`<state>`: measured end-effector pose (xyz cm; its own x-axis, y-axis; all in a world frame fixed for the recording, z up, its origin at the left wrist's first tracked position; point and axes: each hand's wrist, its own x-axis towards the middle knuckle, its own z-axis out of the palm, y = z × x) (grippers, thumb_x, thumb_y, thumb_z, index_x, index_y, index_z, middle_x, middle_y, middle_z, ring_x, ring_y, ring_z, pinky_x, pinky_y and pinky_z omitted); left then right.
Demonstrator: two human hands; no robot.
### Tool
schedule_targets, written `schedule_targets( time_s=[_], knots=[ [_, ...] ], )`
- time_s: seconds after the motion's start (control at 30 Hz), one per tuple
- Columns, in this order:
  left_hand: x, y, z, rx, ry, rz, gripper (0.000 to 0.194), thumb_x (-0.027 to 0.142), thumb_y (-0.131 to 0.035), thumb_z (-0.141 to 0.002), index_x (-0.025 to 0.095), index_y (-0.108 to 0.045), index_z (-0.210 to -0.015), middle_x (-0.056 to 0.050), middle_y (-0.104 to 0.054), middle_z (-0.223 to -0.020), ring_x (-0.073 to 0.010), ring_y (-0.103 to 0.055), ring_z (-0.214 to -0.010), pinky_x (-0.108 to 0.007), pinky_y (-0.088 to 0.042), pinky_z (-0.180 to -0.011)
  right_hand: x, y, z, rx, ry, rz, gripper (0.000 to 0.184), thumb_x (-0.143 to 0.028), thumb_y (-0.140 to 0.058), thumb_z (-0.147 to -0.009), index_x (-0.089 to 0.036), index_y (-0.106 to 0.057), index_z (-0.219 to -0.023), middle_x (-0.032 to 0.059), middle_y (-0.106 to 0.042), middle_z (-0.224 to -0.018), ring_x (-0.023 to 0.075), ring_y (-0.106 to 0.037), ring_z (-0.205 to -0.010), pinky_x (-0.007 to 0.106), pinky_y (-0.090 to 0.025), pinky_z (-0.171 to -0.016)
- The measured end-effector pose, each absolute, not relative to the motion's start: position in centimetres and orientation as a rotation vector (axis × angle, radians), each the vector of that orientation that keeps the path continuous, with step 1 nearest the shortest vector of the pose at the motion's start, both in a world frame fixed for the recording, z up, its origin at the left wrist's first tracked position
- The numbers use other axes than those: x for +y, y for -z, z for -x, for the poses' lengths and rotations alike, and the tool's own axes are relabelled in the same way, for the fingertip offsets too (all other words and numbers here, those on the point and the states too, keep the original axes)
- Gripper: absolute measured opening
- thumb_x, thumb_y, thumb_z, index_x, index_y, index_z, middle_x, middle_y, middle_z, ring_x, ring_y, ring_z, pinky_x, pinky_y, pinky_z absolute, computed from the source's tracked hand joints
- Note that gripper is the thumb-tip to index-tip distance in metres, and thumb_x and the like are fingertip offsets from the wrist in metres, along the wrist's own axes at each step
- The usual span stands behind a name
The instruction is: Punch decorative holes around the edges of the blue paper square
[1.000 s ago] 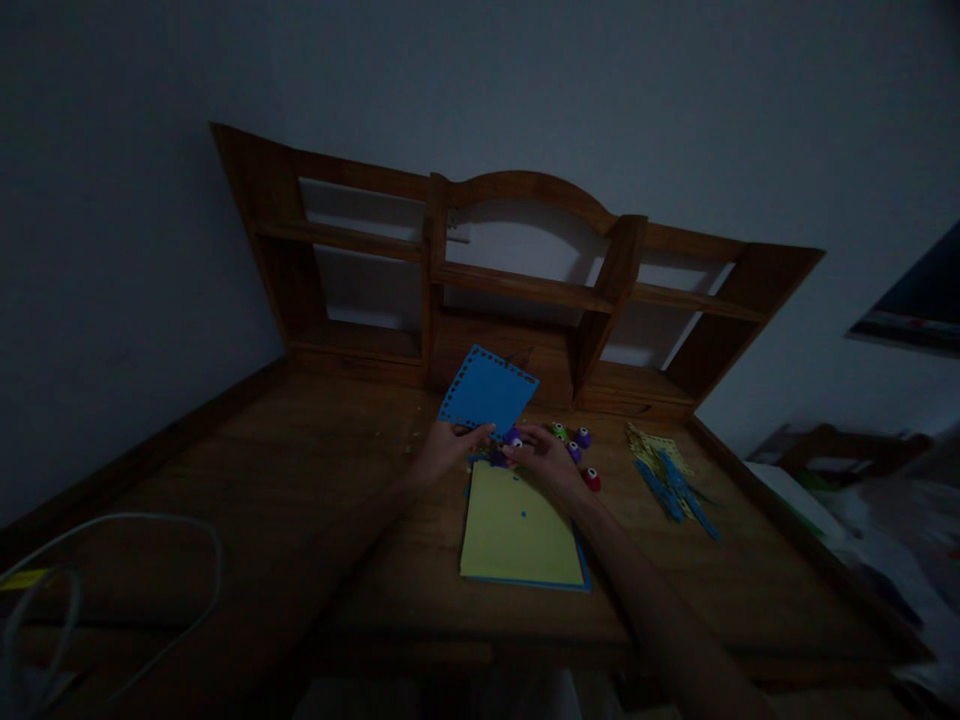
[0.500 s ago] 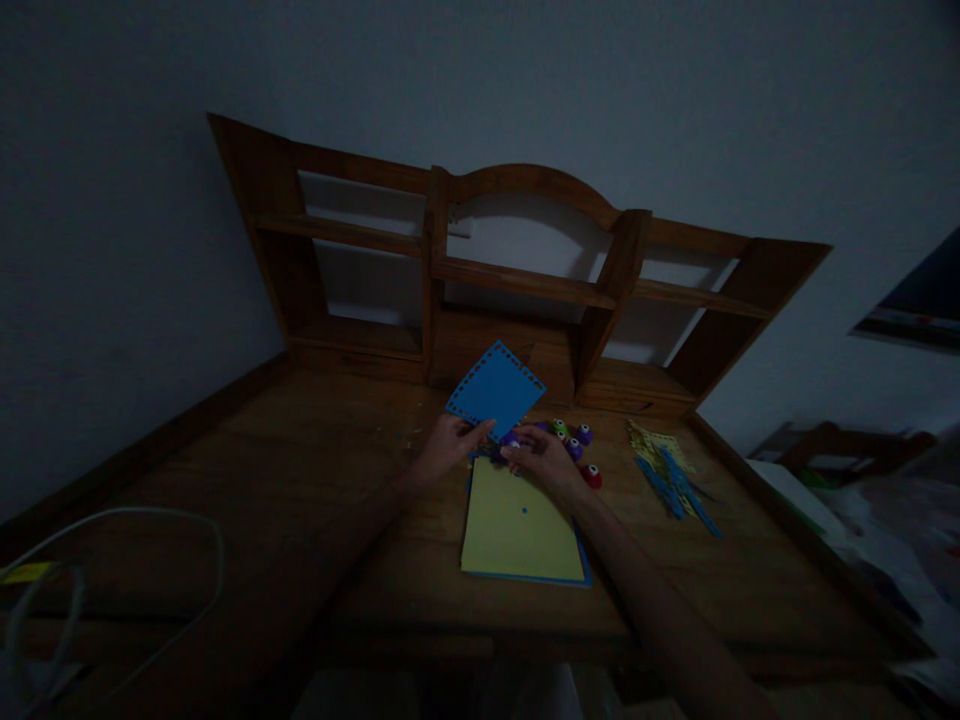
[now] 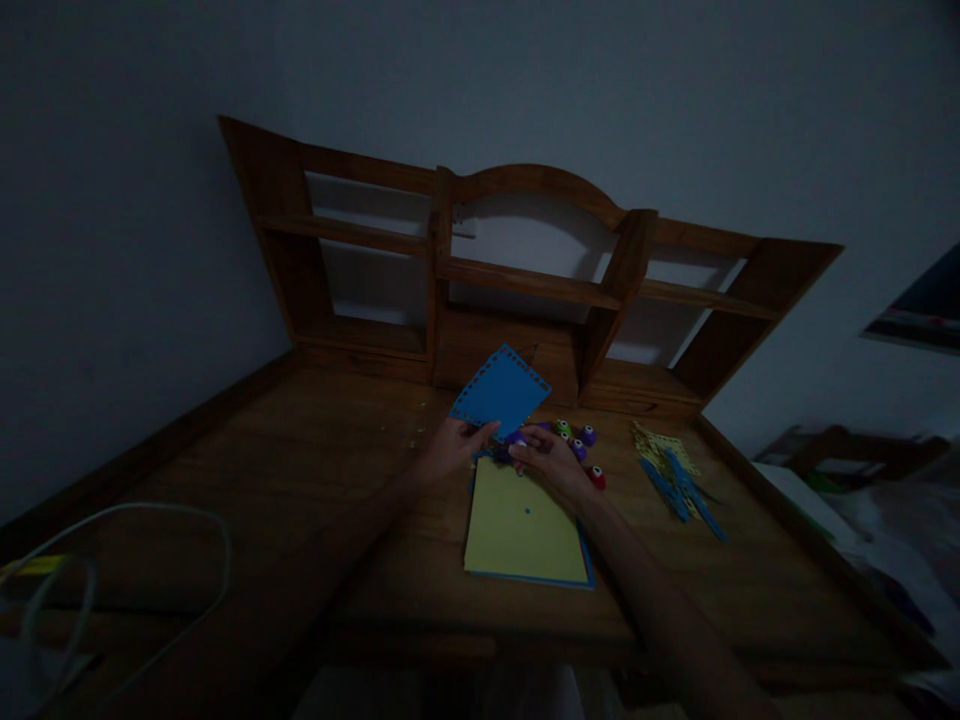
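A square blue sheet of paper (image 3: 502, 385) with rows of small holes along its edges is pinched by my left hand (image 3: 454, 446), tilted up above the desk. At its lower right corner, my right hand (image 3: 553, 458) grips a purple craft paper punch (image 3: 515, 441), which touches the sheet. The dim light hides the punch's slot. Under and in front of the hands lies a stack with yellow paper (image 3: 525, 535) on top and blue paper edges below. Just beyond my right hand stand more punches: a green one (image 3: 563, 428), purple ones (image 3: 588, 435) and a red one (image 3: 597, 477).
Cut strips of blue paper (image 3: 679, 485) and yellow perforated scraps (image 3: 667, 445) lie at the right on the wooden desk (image 3: 315, 450). Small paper bits are scattered left of the hands. A wooden shelf unit (image 3: 525, 280) stands behind. A white cable (image 3: 165, 508) loops at the left.
The whole view has shifted slightly, so everything sits a little farther right. Both hands keep the same hold on the blue sheet and the purple punch.
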<state>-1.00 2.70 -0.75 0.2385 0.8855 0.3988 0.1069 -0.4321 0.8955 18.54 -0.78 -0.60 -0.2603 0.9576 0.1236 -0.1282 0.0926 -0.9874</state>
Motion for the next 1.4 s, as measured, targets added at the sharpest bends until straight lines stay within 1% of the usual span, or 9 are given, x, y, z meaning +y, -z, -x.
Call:
schedule_targets(
  time_s=[0.1,0.23,0.4,0.5,0.67,0.77,0.9,1.17,1.4],
  knots=[
    [2.54,0.79,0.87,0.913,-1.236,-1.740,0.029,0.044,-0.061,-0.079,0.015,-0.062,-0.080,-0.004,-0.066,-0.078,-0.0159,-0.059,-0.069,-0.025,-0.047,-0.064,-0.95,0.40,-18.46,-1.372,-1.377,0.903,0.031,-0.033,-0.079,-0.066,-0.018,-0.064,-0.089,0.0011,-0.064,-0.076,0.0118,-0.057,-0.061,0.026,-0.045,-0.059],
    [2.42,0.96,0.77,0.899,-1.219,-1.706,0.031,0.046,-0.062,-0.077,0.015,-0.062,-0.081,-0.005,-0.067,-0.079,-0.0162,-0.059,-0.068,-0.025,-0.047,-0.063,-1.06,0.38,-18.55,-1.407,-1.371,0.935,0.031,-0.035,-0.079,-0.067,-0.017,-0.064,-0.088,0.0015,-0.064,-0.072,0.0131,-0.058,-0.062,0.026,-0.045,-0.061],
    [2.23,1.06,0.96,0.859,-1.160,-1.756,0.029,0.045,-0.061,-0.078,0.016,-0.064,-0.081,-0.004,-0.068,-0.078,-0.0160,-0.059,-0.067,-0.024,-0.047,-0.061,-1.02,0.77,-18.80,-1.485,-1.361,0.971,0.029,-0.036,-0.077,-0.069,-0.015,-0.066,-0.086,0.0036,-0.065,-0.077,0.0127,-0.057,-0.063,0.026,-0.043,-0.059],
    [2.14,1.04,1.05,0.869,-1.112,-1.781,0.029,0.045,-0.061,-0.079,0.016,-0.065,-0.080,-0.004,-0.068,-0.078,-0.0160,-0.060,-0.068,-0.025,-0.048,-0.063,-1.07,0.88,-18.77,-1.488,-1.385,0.995,0.030,-0.038,-0.077,-0.069,-0.014,-0.067,-0.084,0.0039,-0.064,-0.075,0.0117,-0.054,-0.059,0.024,-0.041,-0.056],
    [1.92,0.57,0.88,0.790,-1.135,-1.694,0.031,0.043,-0.065,-0.076,0.015,-0.063,-0.088,-0.006,-0.068,-0.085,-0.0165,-0.061,-0.073,-0.027,-0.049,-0.066,-1.36,0.48,-18.59,-1.356,-1.504,0.940,0.029,-0.037,-0.078,-0.068,-0.014,-0.067,-0.083,0.0014,-0.061,-0.071,0.0093,-0.050,-0.055,0.023,-0.036,-0.052],
    [1.79,0.32,0.83,0.770,-1.153,-1.673,0.030,0.042,-0.066,-0.075,0.015,-0.062,-0.089,-0.006,-0.067,-0.080,-0.0165,-0.061,-0.072,-0.027,-0.050,-0.066,-1.44,0.21,-18.57,-1.300,-1.540,0.915,0.028,-0.035,-0.078,-0.068,-0.015,-0.066,-0.082,0.0007,-0.059,-0.071,0.0089,-0.049,-0.056,0.023,-0.034,-0.052],
    [1.78,0.43,0.83,0.766,-1.136,-1.675,0.028,0.041,-0.066,-0.076,0.015,-0.062,-0.087,-0.004,-0.065,-0.072,-0.0151,-0.058,-0.065,-0.025,-0.048,-0.060,-1.41,0.12,-18.59,-1.300,-1.550,0.902,0.027,-0.035,-0.079,-0.068,-0.015,-0.066,-0.082,0.0007,-0.059,-0.069,0.0091,-0.048,-0.056,0.023,-0.032,-0.051],
    [1.79,0.69,0.78,0.803,-1.148,-1.718,0.027,0.042,-0.065,-0.078,0.015,-0.062,-0.082,-0.004,-0.065,-0.076,-0.0141,-0.057,-0.064,-0.025,-0.048,-0.061,-1.45,0.18,-18.49,-1.308,-1.554,0.919,0.029,-0.034,-0.080,-0.067,-0.014,-0.067,-0.083,0.0011,-0.060,-0.070,0.0097,-0.050,-0.057,0.023,-0.034,-0.053],
    [1.96,0.86,0.82,0.817,-1.128,-1.743,0.029,0.043,-0.064,-0.078,0.015,-0.062,-0.083,-0.005,-0.066,-0.077,-0.0151,-0.059,-0.067,-0.025,-0.049,-0.062,-1.14,0.74,-18.68,-1.363,-1.507,0.940,0.028,-0.036,-0.078,-0.069,-0.013,-0.066,-0.081,0.0022,-0.060,-0.070,0.0087,-0.048,-0.054,0.024,-0.032,-0.051]
  ],
)
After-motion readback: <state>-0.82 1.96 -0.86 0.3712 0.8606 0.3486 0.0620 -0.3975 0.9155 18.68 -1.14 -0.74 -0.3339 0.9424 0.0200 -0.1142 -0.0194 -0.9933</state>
